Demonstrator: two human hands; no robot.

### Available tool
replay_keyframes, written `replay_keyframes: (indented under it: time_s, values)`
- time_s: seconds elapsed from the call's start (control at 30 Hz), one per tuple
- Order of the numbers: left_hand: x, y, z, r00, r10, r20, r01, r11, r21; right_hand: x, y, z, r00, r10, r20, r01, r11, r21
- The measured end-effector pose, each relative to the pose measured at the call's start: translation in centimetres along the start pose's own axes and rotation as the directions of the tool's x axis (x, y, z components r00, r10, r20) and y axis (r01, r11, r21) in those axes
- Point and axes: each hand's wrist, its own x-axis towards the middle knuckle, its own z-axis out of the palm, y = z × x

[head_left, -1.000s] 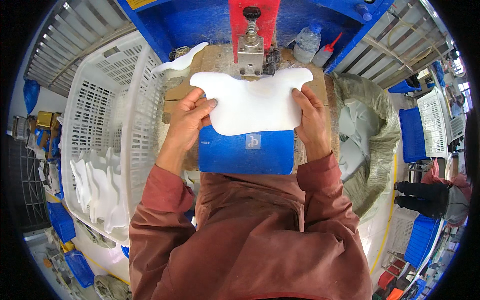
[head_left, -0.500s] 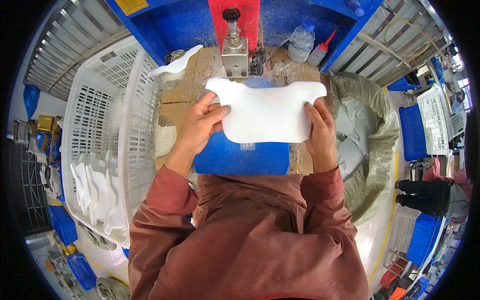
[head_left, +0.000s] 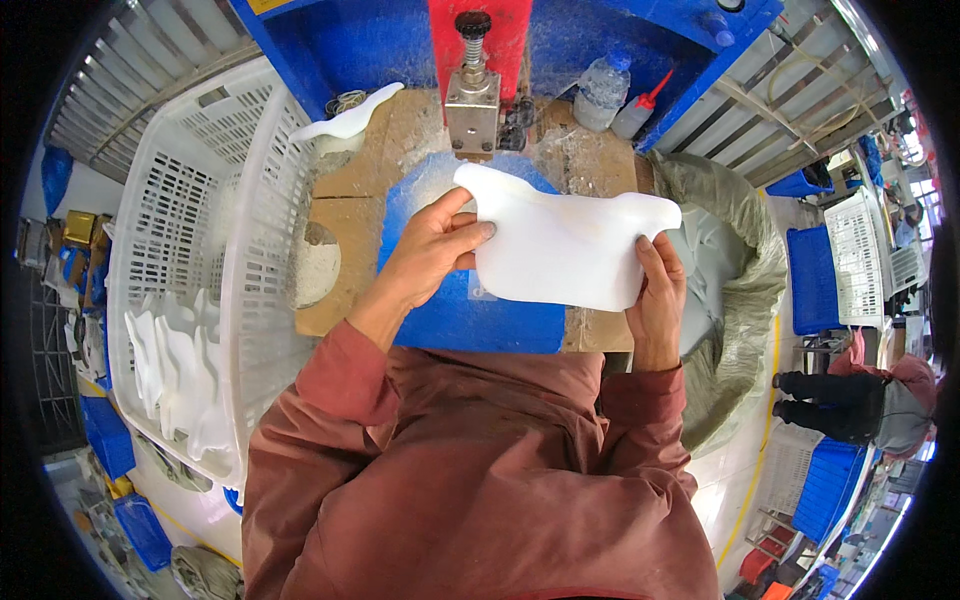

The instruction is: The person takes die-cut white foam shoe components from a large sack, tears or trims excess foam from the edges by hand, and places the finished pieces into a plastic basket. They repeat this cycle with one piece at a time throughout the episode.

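Observation:
Between my two hands I hold a white curved foam pad (head_left: 565, 245) with a wavy upper edge and horn-like corners. My left hand (head_left: 430, 248) pinches its left side, thumb on the face and fingers behind. At its right side, my right hand (head_left: 660, 300) grips it below the corner, the thumb in front. The pad is slightly tilted, its right end lower. Beneath it lies a blue sheet (head_left: 470, 325) on the cardboard-covered worktable (head_left: 350, 225). Just beyond stands a metal machine head (head_left: 473, 110) with a black knob and spring, mounted on a red column.
To the left is a white slatted crate (head_left: 245, 250) holding several white pads (head_left: 180, 375). Another white pad (head_left: 350, 118) lies at the table's back left. A plastic bottle (head_left: 600, 95) and a red-tipped bottle (head_left: 638, 112) stand back right. A sack (head_left: 735, 390) of pale pieces sits at right.
The pad has moved right and a little toward me, tilting so its right end sits lower. Both hands keep their hold on it. The view has shifted slightly.

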Motion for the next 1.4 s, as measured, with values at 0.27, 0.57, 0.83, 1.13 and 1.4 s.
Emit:
replay_keyframes:
  time_s: [0.27, 0.57, 0.83, 1.13, 1.4]
  values:
    - [0.0, -0.7, -0.4, 0.999, -0.012, 0.038, 0.011, 0.999, 0.034, -0.8, 0.8, -1.0, 1.000, 0.013, 0.015, -0.012, 1.000, -0.016]
    - [-5.4, 1.1, -10.2, 0.961, -0.265, -0.079, 0.276, 0.902, 0.332, -4.8, 6.8, -1.7, 0.986, 0.161, 0.034, -0.155, 0.978, -0.137]
    - [4.0, 1.9, -25.0, 0.825, 0.566, 0.012, 0.115, -0.188, 0.975, -5.4, 5.6, -5.3, 0.983, -0.110, 0.145, 0.174, 0.350, -0.920]
    - [14.5, 0.4, -30.6, 0.878, 0.453, -0.154, 0.360, -0.414, 0.836, -6.5, 4.3, -6.2, 0.988, 0.049, 0.148, 0.120, 0.359, -0.925]
    - [15.7, -0.6, -31.3, 0.836, 0.521, -0.173, 0.412, -0.388, 0.824, -6.2, 4.0, -5.6, 0.972, 0.092, 0.214, 0.169, 0.353, -0.920]
